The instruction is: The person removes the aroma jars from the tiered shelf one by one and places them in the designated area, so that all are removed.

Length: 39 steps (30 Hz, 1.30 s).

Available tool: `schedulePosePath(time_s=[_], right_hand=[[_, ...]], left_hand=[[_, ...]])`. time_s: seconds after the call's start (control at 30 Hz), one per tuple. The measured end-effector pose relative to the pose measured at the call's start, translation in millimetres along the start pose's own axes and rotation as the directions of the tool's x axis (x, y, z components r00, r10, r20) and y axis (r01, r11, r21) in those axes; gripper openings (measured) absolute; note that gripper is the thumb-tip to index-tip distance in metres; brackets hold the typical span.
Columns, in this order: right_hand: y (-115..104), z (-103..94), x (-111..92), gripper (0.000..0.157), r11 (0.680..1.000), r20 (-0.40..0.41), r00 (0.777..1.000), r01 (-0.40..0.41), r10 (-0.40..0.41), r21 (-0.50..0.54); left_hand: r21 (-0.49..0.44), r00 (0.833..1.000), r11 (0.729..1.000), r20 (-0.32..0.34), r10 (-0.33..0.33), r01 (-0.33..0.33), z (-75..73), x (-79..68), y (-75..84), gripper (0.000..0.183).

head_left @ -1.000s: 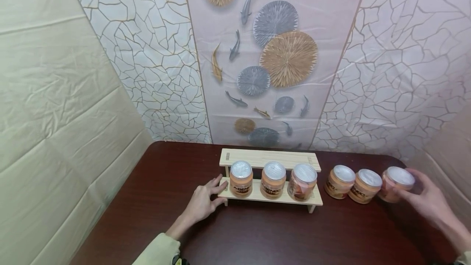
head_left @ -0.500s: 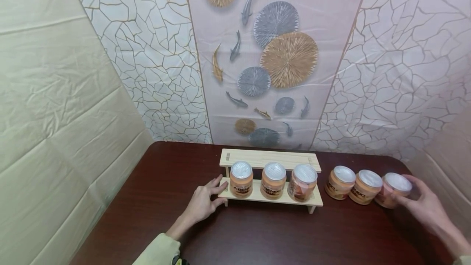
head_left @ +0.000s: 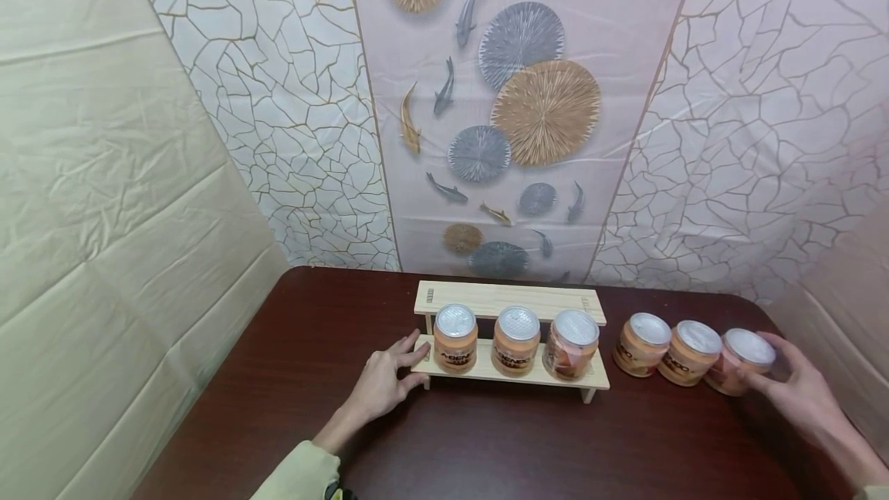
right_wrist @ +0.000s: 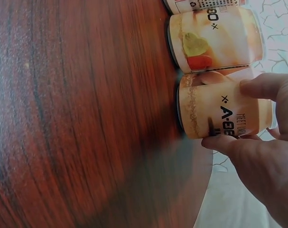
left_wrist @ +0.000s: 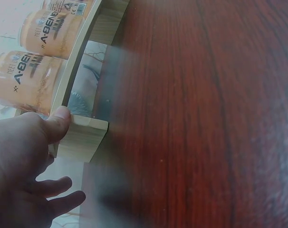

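Note:
A two-step wooden rack (head_left: 507,299) stands on the table, with three orange jars with silver lids in a row on its lower step: a left jar (head_left: 455,346), a middle jar (head_left: 516,349) and a right jar (head_left: 571,352). At the rack's left end my left hand (head_left: 378,386) holds the lower step, its thumb (left_wrist: 61,118) against the front edge. Off to the right, my right hand (head_left: 806,392) grips the outermost jar (right_wrist: 206,107) by its side, thumb and fingers on either side. This jar stands upright on the table, right beside another jar (right_wrist: 215,40).
Between the rack and the held jar stand two more jars, a nearer one (head_left: 639,349) and its neighbour (head_left: 687,357), side by side. The dark wooden table (head_left: 486,446) meets a patterned cloth wall (head_left: 444,245) behind. Plain cloth (head_left: 174,253) hangs on the left.
My right hand has shifted the outermost jar left and slightly toward me, closer to its neighbour. The left hand and the rack have stayed in place.

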State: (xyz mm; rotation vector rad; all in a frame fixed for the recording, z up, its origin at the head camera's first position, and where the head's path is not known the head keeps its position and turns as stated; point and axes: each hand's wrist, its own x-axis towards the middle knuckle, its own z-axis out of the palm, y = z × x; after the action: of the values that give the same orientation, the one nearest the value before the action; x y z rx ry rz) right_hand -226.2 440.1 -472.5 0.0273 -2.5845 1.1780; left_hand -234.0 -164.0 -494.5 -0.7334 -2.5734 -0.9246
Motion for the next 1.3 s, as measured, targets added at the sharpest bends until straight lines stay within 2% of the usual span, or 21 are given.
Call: schedulePosePath(time_s=[0.2, 0.47, 0.57, 0.63, 0.73, 0.8, 0.87, 0.97, 1.03, 1.13, 1.27, 1.3], right_hand=[[-0.8, 2.0, 0.3, 0.076, 0.997, 0.003, 0.999, 0.034, -0.034, 0.068], [-7.8, 0.6, 2.4, 0.080, 1.000, 0.012, 1.000, 0.006, -0.006, 0.001], [-13.4, -1.4, 1.8, 0.080, 1.000, -0.062, 0.998, -0.013, 0.012, -0.023], [-20.7, -1.3, 0.8, 0.079, 1.000, -0.149, 0.989, -0.020, 0.019, -0.007], [-37.7, -1.9, -0.9, 0.078, 1.000, -0.274, 0.962, -0.024, 0.021, -0.009], [-49.9, -0.3, -0.3, 0.075, 1.000, -0.350, 0.937, -0.002, -0.008, -0.026], [-62.6, 5.8, -0.3, 0.072, 0.998, -0.387, 0.921, 0.039, -0.053, -0.045], [-79.5, 20.3, -1.3, 0.066, 0.983, -0.393, 0.901, 0.177, -0.183, -0.050], [-90.3, 32.1, -4.4, 0.065, 0.959, -0.352, 0.894, 0.278, -0.278, -0.052], [-106.4, 52.5, -10.1, 0.068, 0.904, -0.278, 0.864, 0.426, -0.421, -0.046], [-129.0, 79.9, -17.9, 0.072, 0.848, -0.177, 0.839, 0.528, -0.515, 0.034], [-134.6, 86.0, -20.0, 0.073, 0.845, -0.155, 0.841, 0.532, -0.518, 0.064]], left_hand=[[0.003, 1.000, 1.000, 0.003, -0.010, 0.010, 0.9, -0.5, -0.8, 0.049], [0.009, 1.000, 1.000, 0.003, -0.009, 0.009, 1.1, -0.4, -1.7, 0.049], [0.008, 1.000, 1.000, 0.003, -0.010, 0.010, 1.3, -0.2, -1.9, 0.049], [0.006, 1.000, 1.000, 0.000, -0.007, 0.007, 1.6, -0.8, -2.1, 0.049], [0.006, 1.000, 1.000, -0.007, 0.004, -0.004, 1.9, -0.7, -2.0, 0.049], [0.008, 1.000, 1.000, -0.013, 0.013, -0.013, 2.1, 0.0, -1.6, 0.049], [0.014, 1.000, 1.000, -0.017, 0.015, -0.015, 2.1, -1.0, -2.0, 0.049], [0.016, 1.000, 1.000, -0.017, 0.015, -0.014, 2.1, -1.1, -2.1, 0.049], [0.010, 1.000, 1.000, -0.013, 0.013, -0.013, 2.0, -0.9, -2.0, 0.049], [0.004, 1.000, 1.000, -0.009, 0.011, -0.011, 2.0, -0.4, -1.8, 0.049], [0.009, 1.000, 1.000, -0.008, 0.008, -0.008, 1.8, -0.4, -1.6, 0.049], [0.008, 1.000, 1.000, -0.008, 0.005, -0.005, 1.5, -0.5, -1.4, 0.049]])
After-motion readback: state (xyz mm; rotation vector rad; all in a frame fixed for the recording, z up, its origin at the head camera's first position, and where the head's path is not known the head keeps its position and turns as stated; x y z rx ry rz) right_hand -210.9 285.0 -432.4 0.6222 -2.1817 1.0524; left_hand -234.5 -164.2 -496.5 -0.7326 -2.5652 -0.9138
